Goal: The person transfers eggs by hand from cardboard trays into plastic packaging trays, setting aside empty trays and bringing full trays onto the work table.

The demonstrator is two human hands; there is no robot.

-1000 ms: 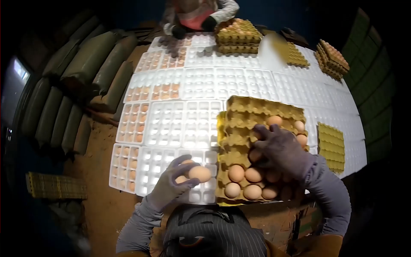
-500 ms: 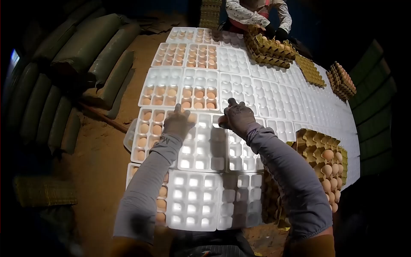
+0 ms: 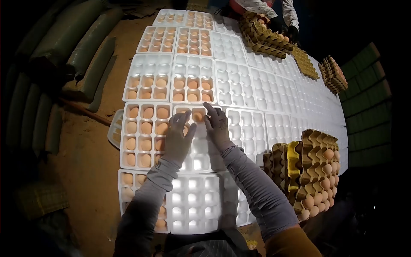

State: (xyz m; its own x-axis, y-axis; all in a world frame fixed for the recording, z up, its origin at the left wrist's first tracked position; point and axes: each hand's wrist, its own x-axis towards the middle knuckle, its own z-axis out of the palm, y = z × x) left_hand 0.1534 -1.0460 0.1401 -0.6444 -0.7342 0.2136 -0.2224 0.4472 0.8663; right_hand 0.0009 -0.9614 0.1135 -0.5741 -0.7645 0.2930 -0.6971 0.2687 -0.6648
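Both hands, in light gloves, are over the far end of a white foam tray (image 3: 200, 147) with square cells. My left hand (image 3: 179, 133) has its thumb and fingers apart, above a brown egg (image 3: 185, 129) partly hidden under it. My right hand (image 3: 218, 126) is open, its thumb and fingers spread beside another brown egg (image 3: 198, 115) that sits in a far-row cell. To the left lies a tray filled with brown eggs (image 3: 146, 128). Grey sleeves cover both forearms and hide parts of the nearer trays.
More white foam trays (image 3: 195, 201) cover the table, several holding eggs. Stacked cardboard egg trays (image 3: 317, 171) stand at right, tilted, with eggs on them. Across the table, a person's gloved hands (image 3: 284, 30) are at another stack (image 3: 263, 36). Filled sacks (image 3: 64, 34) lie at left.
My right hand has moved left and released an egg, which now rests in a far-row cell. My left hand's fingers have shifted within the same tray. The view has tilted down and right.
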